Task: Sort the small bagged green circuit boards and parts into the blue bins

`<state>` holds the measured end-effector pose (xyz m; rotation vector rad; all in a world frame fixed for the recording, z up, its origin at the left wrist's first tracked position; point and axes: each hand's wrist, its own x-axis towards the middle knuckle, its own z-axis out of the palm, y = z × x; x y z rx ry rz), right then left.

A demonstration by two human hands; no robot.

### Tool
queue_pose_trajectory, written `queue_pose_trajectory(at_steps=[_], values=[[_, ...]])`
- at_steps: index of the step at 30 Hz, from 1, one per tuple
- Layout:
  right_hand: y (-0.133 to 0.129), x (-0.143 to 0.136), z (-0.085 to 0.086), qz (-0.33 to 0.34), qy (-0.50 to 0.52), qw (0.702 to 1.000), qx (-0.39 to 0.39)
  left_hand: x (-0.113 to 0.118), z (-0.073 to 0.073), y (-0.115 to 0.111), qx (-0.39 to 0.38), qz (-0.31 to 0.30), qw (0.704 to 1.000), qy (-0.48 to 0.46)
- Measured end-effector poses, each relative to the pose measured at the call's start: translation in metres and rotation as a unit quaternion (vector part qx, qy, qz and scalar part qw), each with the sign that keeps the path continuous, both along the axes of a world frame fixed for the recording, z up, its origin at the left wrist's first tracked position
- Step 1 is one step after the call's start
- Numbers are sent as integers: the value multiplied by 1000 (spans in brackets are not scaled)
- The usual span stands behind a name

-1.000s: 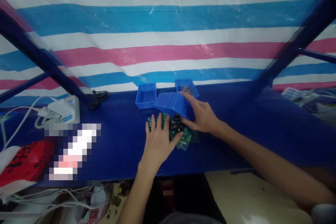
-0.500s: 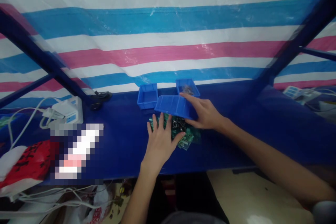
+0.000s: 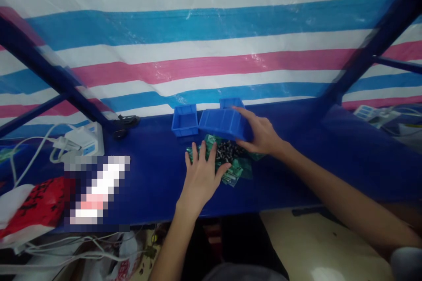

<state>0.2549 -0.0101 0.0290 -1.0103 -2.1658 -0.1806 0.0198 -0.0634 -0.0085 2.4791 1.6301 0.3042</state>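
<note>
Bins: three small blue ones. One tipped bin (image 3: 220, 124) is in the air, one empty bin (image 3: 184, 119) sits upright beside it, and a third bin (image 3: 231, 102) peeks out behind.
Boards: a pile of green circuit boards (image 3: 235, 167), can't count them, with small dark parts (image 3: 227, 149) heaped on top, under the tipped bin.
Left hand (image 3: 201, 176): flat, fingers spread, pressing on the boards.
Right hand (image 3: 260, 134): clamped on the tipped bin's far end.
Surface: dark blue bench (image 3: 154, 175).
Room: striped tarp (image 3: 198, 44) behind, white power strip (image 3: 82, 140) and red bag (image 3: 33, 204) at left.
</note>
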Motion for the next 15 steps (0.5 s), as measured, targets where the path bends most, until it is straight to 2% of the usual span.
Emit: queue_pose_trajectory(at_steps=[3,5,7,11,15], values=[[1,-3,0,-84,81,993,-2,-2,6,1,15,-13,1000,-14],[2,-6,2,-139,154,978,-8,-5,15,3,53,-25,998,-27],[4,-10,7,-165,206,964,-22,-7,27,8,104,-40,993,-37],[15,-18,20,-156,232,959,-43,-4,55,24,162,-61,985,-23],[49,-27,26,-124,256,955,-90,11,76,53,162,-66,984,43]])
